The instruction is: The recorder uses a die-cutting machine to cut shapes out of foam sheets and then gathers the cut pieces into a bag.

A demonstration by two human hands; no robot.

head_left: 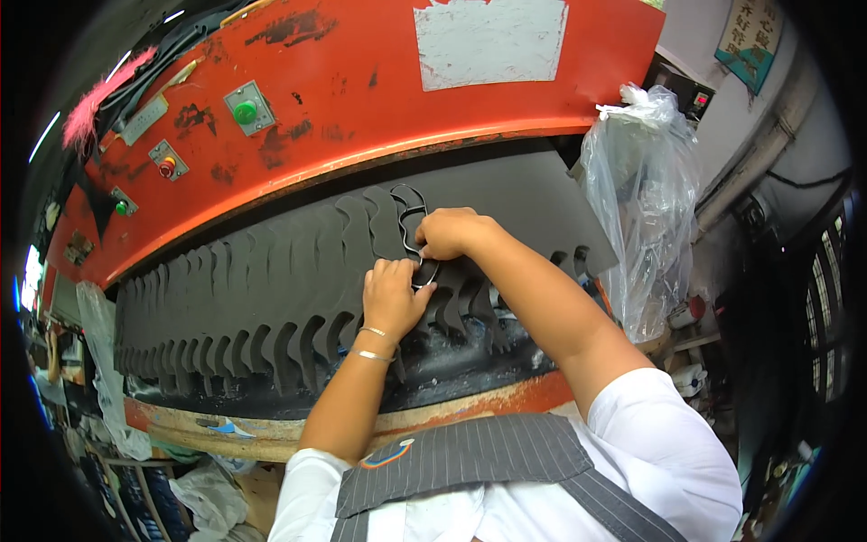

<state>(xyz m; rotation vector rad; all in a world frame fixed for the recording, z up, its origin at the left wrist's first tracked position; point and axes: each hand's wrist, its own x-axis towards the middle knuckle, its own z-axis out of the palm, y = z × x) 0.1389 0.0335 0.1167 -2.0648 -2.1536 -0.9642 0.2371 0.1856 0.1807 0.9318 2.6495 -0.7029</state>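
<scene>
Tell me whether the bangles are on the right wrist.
No, the two bangles circle the wrist of the left hand, and none shows at the right hand.

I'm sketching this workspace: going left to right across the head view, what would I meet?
Small green round button, red round push-button, larger green round button, bare left hand, bare right hand, knotted clear plastic bag, teal-bottomed hanging sign.

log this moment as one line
left hand: at curved metal frame; right hand: at same frame; beneath: dark grey sheet; behind: orange panel
</scene>
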